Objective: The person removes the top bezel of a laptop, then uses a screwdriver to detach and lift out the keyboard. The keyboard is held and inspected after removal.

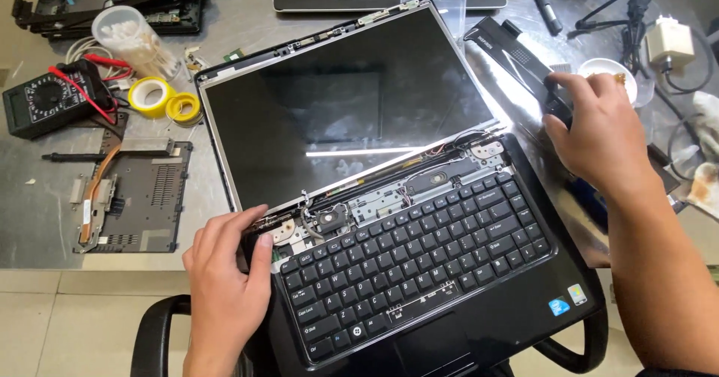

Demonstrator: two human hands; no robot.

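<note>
Here, your left hand (225, 287) rests open at seven o'clock, fingers laid over the left hinge corner of the laptop (419, 272), pressing down and closed around nothing. Your right hand (599, 134) sits at three o'clock, fingers curled onto a long black plastic strip (517, 55) that leans beside the screen's right edge; it looks like a light grip, though the fingertips are partly hidden.

The laptop fills the middle of the grey workbench (45, 220), its front edge overhanging toward you above a black chair arm (153, 332). The screen (344, 100) lies tilted back with no frame around it, bare metal rails showing along its sides. The cover above the keyboard (419, 261) is off, so both hinges, thin wires and a small speaker lie exposed.

The bare panel is probably thin, stiff and easy to crack; hold it by the metal side rails, never the glass. The wires at the hinges look delicate. The base seems heavy enough to stay put under your palm.

At nine o'clock lie a multimeter (45, 100), yellow tape rolls (161, 98) and a removed black panel (135, 197).
</note>
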